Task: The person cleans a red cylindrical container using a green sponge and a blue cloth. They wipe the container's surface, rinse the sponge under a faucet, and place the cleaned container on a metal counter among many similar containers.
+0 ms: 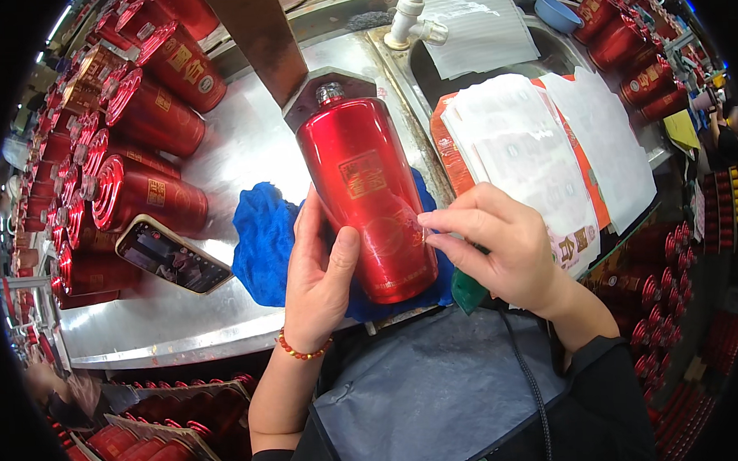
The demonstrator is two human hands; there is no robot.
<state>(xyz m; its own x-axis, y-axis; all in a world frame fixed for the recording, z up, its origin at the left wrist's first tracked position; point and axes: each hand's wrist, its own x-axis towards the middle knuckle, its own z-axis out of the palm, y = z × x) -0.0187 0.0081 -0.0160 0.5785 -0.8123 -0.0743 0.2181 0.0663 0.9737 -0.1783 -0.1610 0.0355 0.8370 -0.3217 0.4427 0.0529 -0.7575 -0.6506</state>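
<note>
"What is being done?"

"The red bottle [365, 181], in the middle above the blue cloth [262, 243], is grasped from the left by the left hand [319, 261]; its right edge seems worked by the right hand [505, 245], thumb and forefinger drawn close (anything pinched cannot be told)."

"And next?"

"Steadiness seems called for."

"Contents?"

"Hidden; the far-right sink [557, 54] is partly covered by sheets [486, 36]."
</note>
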